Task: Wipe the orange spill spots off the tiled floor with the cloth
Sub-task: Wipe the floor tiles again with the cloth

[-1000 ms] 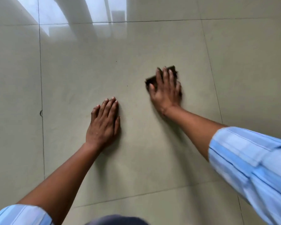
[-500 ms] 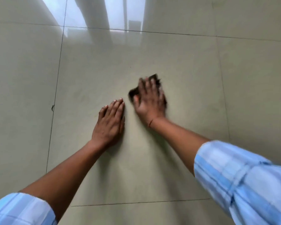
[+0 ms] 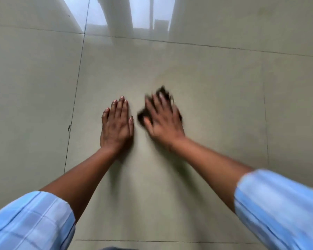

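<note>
Two bare hands are seen on one large beige floor tile (image 3: 215,83). The left hand (image 3: 117,126) is laid flat, palm down, with the fingers straight and close together, holding nothing. The right hand (image 3: 163,120) is spread open and pressed palm-down on a dark cloth (image 3: 162,91), which is pinned between palm and tile; the cloth's ragged edge shows beyond the fingertips and a corner shows beside the thumb. The right hand and cloth are blurred. The two hands are set just beside each other, a narrow strip of bare tile being left between them.

The tile is bounded by thin dark grout lines: one well to the left of the left hand, one far ahead, one well to the right, one near the bottom edge of the view. A small dark chip (image 3: 69,127) is seen on the left grout line. Wide bare tile is left on all sides of the cloth. No orange spots can be made out on the tile. Light blue striped sleeves (image 3: 278,208) are rolled up on both forearms.
</note>
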`<state>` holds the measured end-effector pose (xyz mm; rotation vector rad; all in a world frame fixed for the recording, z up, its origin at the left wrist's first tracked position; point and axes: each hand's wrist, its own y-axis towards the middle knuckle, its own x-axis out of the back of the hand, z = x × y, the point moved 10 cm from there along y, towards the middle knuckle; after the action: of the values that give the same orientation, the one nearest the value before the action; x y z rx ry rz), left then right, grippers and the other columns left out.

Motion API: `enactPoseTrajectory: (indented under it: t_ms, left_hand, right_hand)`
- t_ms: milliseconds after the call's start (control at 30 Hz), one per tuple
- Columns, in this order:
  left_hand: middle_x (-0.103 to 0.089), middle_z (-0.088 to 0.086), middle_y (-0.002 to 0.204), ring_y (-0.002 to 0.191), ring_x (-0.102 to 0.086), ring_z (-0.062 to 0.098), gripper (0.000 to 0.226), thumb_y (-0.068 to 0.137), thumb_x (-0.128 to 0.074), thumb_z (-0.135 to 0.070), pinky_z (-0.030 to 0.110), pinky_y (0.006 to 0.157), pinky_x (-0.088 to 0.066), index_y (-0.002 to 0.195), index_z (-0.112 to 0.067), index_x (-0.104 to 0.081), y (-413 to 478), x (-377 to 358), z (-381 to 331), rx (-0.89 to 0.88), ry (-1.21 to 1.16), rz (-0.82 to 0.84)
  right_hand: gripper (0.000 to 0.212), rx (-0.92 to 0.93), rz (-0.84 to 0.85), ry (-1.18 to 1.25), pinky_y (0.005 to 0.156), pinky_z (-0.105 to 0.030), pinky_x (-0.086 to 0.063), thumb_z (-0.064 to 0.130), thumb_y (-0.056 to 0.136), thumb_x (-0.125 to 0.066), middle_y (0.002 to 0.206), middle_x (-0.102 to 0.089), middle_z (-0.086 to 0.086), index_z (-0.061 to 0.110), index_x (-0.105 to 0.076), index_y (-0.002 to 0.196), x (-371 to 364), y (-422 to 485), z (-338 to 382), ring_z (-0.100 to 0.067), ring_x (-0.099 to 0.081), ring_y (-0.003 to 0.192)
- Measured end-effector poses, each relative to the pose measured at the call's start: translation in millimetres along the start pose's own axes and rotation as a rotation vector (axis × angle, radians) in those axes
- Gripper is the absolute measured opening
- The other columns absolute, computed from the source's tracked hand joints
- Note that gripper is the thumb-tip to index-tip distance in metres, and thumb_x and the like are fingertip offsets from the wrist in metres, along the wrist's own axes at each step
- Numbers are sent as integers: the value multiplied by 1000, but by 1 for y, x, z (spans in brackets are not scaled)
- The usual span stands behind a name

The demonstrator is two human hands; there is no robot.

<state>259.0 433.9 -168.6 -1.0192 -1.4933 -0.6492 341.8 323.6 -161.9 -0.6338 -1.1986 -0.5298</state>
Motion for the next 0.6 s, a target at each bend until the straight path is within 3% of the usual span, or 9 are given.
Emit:
enactPoseTrajectory:
  t_ms: [100, 200, 267, 333, 400, 500, 600]
  left_hand:
    - [-23, 9, 159, 146, -22, 26, 59, 96, -27, -30, 43, 116, -15, 150, -6, -28, -1, -1, 0, -14, 8, 19]
    - [-26, 10, 158, 145, -25, 27, 59, 95, -23, -31, 42, 114, -16, 149, -5, -30, -1, -3, 1, -18, 14, 3]
    - [-27, 9, 158, 145, -24, 26, 58, 96, -25, -30, 41, 114, -14, 149, -7, -30, -2, -7, 1, -25, 15, -7]
    - [-26, 8, 158, 146, -23, 25, 57, 96, -27, -29, 40, 115, -13, 149, -7, -29, -1, -6, 1, -33, 0, -15]
    - [-23, 7, 159, 146, -20, 24, 57, 96, -28, -28, 40, 115, -12, 150, -8, -28, 0, -3, 2, -27, -13, -3]
    - [-18, 6, 161, 148, -15, 23, 55, 99, -29, -25, 39, 116, -8, 152, -9, -23, -1, -3, 1, -25, -5, 13]
    - [-18, 5, 161, 148, -15, 23, 54, 100, -30, -25, 39, 116, -8, 152, -9, -22, 0, -6, 2, -29, -5, -1]
  right_hand:
    - [67, 47, 57, 12, 115, -50, -23, 53, 90, -30, 161, -23, -2, 26, -29, 151, -1, -71, -43, -21, -18, 149]
    - [66, -246, -32, 91, 118, -48, -9, 50, 95, -33, 164, -10, -1, 27, -17, 154, 20, 7, -100, -19, -5, 151]
    - [65, -341, -47, 85, 119, -45, -3, 47, 98, -35, 164, -5, -3, 24, -12, 155, 23, 68, -80, -21, -1, 151]
    - [65, -198, -33, 88, 118, -44, -3, 46, 98, -37, 163, -10, -4, 21, -16, 155, 10, 65, -26, -21, -5, 151]
    - [64, 40, -10, 45, 117, -44, -15, 46, 94, -40, 160, -26, -5, 20, -30, 151, -2, -14, 11, -22, -19, 149]
    - [65, 140, 42, 5, 111, -49, -33, 48, 88, -42, 156, -34, -6, 21, -39, 147, -3, -101, -24, -24, -29, 145]
    - [66, -163, 10, 22, 117, -47, -16, 46, 95, -41, 163, -14, -3, 25, -21, 154, 6, -46, -74, -21, -10, 150]
